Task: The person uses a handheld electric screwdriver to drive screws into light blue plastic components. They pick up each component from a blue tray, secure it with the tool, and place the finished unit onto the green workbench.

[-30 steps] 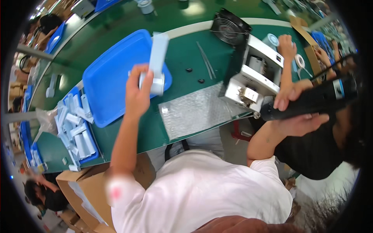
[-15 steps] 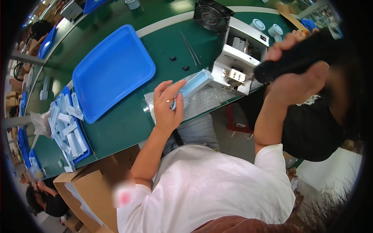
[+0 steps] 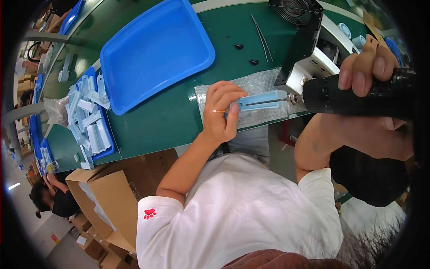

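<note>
On the bubble-wrap mat (image 3: 264, 85), our left hand (image 3: 221, 117) pinches the pale blue housing (image 3: 262, 102) flat; our right hand (image 3: 367, 71), fully wrapped round the black driver (image 3: 358, 96), should keep the bit square.

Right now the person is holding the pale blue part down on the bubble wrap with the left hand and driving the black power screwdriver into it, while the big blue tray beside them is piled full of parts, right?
Not quite. The head view shows the big blue tray empty; the pale parts fill the smaller tray farther left. The rest holds: the left hand pins the pale blue part on the bubble wrap, and the right hand holds the black power screwdriver.
</note>
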`<act>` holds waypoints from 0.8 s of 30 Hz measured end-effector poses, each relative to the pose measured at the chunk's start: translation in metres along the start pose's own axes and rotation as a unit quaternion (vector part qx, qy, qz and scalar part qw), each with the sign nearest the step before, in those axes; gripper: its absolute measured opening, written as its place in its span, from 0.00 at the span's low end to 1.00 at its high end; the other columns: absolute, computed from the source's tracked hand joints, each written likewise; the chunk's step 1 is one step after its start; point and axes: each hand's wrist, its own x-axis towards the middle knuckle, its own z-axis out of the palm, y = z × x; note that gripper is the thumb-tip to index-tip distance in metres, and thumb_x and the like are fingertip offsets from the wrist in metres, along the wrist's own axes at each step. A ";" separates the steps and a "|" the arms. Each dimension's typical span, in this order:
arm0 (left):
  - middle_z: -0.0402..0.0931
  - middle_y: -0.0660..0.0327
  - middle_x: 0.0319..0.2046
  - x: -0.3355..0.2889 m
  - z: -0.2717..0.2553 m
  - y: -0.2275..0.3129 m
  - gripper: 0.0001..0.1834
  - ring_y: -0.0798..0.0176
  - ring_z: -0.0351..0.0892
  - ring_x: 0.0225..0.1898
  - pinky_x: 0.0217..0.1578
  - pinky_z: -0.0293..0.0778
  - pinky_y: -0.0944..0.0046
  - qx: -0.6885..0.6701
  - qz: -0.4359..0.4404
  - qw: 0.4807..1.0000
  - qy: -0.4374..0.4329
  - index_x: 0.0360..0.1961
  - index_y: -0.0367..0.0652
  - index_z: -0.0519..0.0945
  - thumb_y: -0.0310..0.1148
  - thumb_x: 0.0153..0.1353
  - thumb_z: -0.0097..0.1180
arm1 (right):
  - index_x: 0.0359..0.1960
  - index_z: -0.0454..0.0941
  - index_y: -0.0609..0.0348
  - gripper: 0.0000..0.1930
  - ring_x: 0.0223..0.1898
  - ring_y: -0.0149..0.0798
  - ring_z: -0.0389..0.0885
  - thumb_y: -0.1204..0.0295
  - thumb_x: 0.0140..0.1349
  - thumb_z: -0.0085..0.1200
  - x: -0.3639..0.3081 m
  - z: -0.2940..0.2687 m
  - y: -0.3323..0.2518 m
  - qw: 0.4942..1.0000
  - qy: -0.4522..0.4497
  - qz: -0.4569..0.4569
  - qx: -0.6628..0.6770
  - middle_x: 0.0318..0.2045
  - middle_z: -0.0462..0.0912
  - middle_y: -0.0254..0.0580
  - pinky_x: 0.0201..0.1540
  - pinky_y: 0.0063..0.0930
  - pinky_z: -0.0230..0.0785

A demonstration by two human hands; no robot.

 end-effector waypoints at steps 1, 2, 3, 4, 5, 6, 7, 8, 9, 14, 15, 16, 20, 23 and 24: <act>0.80 0.54 0.40 -0.001 0.000 -0.001 0.12 0.47 0.74 0.46 0.51 0.69 0.51 -0.001 0.003 1.000 0.000 0.39 0.38 0.82 0.26 0.58 0.48 | 0.43 0.68 0.64 0.38 0.31 0.34 0.74 0.34 0.56 0.53 -0.001 0.000 0.003 1.000 0.002 0.000 -0.001 0.36 0.70 0.41 0.33 0.28 0.67; 0.80 0.54 0.40 0.000 0.001 -0.001 0.12 0.47 0.74 0.45 0.50 0.70 0.51 -0.003 0.007 1.000 0.000 0.38 0.38 0.82 0.26 0.58 0.48 | 0.43 0.68 0.64 0.38 0.31 0.34 0.74 0.34 0.56 0.53 -0.001 -0.001 0.006 1.000 0.002 0.000 -0.001 0.36 0.70 0.41 0.33 0.28 0.67; 0.80 0.54 0.40 0.000 0.001 -0.001 0.12 0.47 0.74 0.45 0.50 0.70 0.51 -0.005 0.010 1.000 0.000 0.38 0.37 0.82 0.27 0.58 0.47 | 0.44 0.69 0.64 0.38 0.31 0.34 0.74 0.34 0.56 0.53 -0.002 0.000 0.009 1.000 0.003 0.001 -0.002 0.37 0.70 0.41 0.33 0.28 0.67; 0.80 0.54 0.40 0.000 0.001 -0.001 0.12 0.48 0.74 0.44 0.49 0.70 0.51 -0.007 0.007 1.000 0.003 0.38 0.37 0.82 0.27 0.57 0.47 | 0.44 0.69 0.63 0.38 0.31 0.34 0.74 0.34 0.56 0.53 -0.002 0.000 0.011 1.000 0.002 0.001 0.000 0.37 0.70 0.41 0.33 0.28 0.67; 0.80 0.53 0.39 -0.001 0.002 -0.002 0.13 0.48 0.74 0.44 0.49 0.70 0.51 -0.009 0.004 1.000 0.006 0.38 0.37 0.82 0.27 0.57 0.46 | 0.44 0.69 0.63 0.39 0.31 0.34 0.74 0.34 0.56 0.53 -0.003 0.000 0.013 1.000 0.002 0.002 0.004 0.37 0.71 0.41 0.33 0.28 0.67; 0.80 0.53 0.39 -0.001 0.001 -0.002 0.13 0.48 0.74 0.44 0.48 0.71 0.52 -0.011 0.002 1.000 0.008 0.37 0.37 0.82 0.27 0.57 0.46 | 0.44 0.69 0.63 0.39 0.31 0.34 0.75 0.33 0.56 0.53 -0.003 0.000 0.015 1.000 0.001 0.004 0.004 0.37 0.71 0.41 0.33 0.28 0.67; 0.80 0.53 0.39 -0.001 0.001 -0.003 0.13 0.48 0.74 0.43 0.48 0.71 0.52 -0.010 0.001 1.000 0.007 0.37 0.37 0.82 0.27 0.57 0.46 | 0.44 0.69 0.63 0.39 0.31 0.34 0.75 0.33 0.56 0.53 -0.004 -0.001 0.016 1.000 0.001 0.004 0.005 0.37 0.71 0.41 0.33 0.28 0.67; 0.80 0.53 0.39 -0.001 0.001 -0.003 0.13 0.48 0.74 0.43 0.48 0.71 0.52 -0.010 0.000 1.000 0.006 0.38 0.37 0.82 0.27 0.57 0.46 | 0.44 0.69 0.63 0.39 0.32 0.34 0.75 0.33 0.56 0.53 -0.004 0.000 0.018 1.000 0.000 0.005 0.006 0.37 0.71 0.42 0.33 0.29 0.67; 0.80 0.53 0.39 -0.002 0.001 -0.003 0.13 0.48 0.74 0.43 0.48 0.71 0.52 -0.009 0.000 1.000 0.004 0.38 0.37 0.82 0.27 0.57 0.47 | 0.44 0.69 0.63 0.39 0.32 0.35 0.75 0.33 0.56 0.53 -0.005 0.000 0.019 1.000 -0.001 0.004 0.007 0.37 0.71 0.42 0.33 0.29 0.67; 0.81 0.49 0.39 -0.002 0.001 -0.003 0.16 0.49 0.76 0.43 0.48 0.70 0.54 -0.003 -0.003 1.000 0.000 0.37 0.34 0.82 0.31 0.63 0.43 | 0.45 0.70 0.62 0.39 0.32 0.35 0.75 0.32 0.56 0.53 -0.007 0.000 0.024 1.000 -0.003 0.003 0.011 0.38 0.71 0.42 0.33 0.29 0.68; 0.81 0.49 0.39 -0.002 0.001 -0.003 0.16 0.49 0.76 0.42 0.47 0.70 0.54 -0.003 -0.002 1.000 0.000 0.37 0.34 0.82 0.31 0.63 0.43 | 0.45 0.70 0.62 0.40 0.32 0.35 0.75 0.32 0.56 0.53 -0.008 0.000 0.024 1.000 -0.004 0.003 0.012 0.38 0.71 0.42 0.34 0.30 0.68; 0.81 0.49 0.39 -0.001 0.001 -0.003 0.15 0.49 0.76 0.42 0.47 0.70 0.54 -0.004 -0.001 1.000 -0.003 0.37 0.34 0.82 0.31 0.63 0.43 | 0.45 0.70 0.62 0.40 0.32 0.35 0.75 0.32 0.56 0.53 -0.008 -0.001 0.025 1.000 -0.005 0.003 0.014 0.38 0.71 0.42 0.34 0.30 0.68; 0.81 0.49 0.39 -0.001 0.000 -0.004 0.15 0.50 0.76 0.42 0.47 0.70 0.54 -0.007 0.002 1.000 -0.010 0.37 0.34 0.82 0.31 0.63 0.43 | 0.45 0.71 0.62 0.40 0.33 0.36 0.76 0.31 0.55 0.52 -0.010 -0.001 0.024 1.000 -0.008 0.001 0.019 0.39 0.72 0.42 0.34 0.30 0.68; 0.81 0.49 0.39 -0.001 0.000 -0.005 0.15 0.50 0.76 0.42 0.46 0.71 0.54 -0.008 0.004 1.000 -0.009 0.37 0.34 0.82 0.30 0.62 0.43 | 0.46 0.71 0.61 0.40 0.33 0.36 0.76 0.30 0.55 0.52 -0.010 -0.002 0.026 1.000 -0.010 0.003 0.023 0.39 0.72 0.42 0.34 0.31 0.68; 0.81 0.50 0.39 -0.001 0.000 -0.005 0.15 0.50 0.76 0.42 0.46 0.71 0.54 -0.008 0.005 1.000 -0.009 0.37 0.34 0.82 0.30 0.62 0.43 | 0.46 0.71 0.61 0.41 0.33 0.36 0.76 0.30 0.55 0.52 -0.010 -0.002 0.026 1.000 -0.010 0.004 0.025 0.39 0.72 0.42 0.34 0.31 0.68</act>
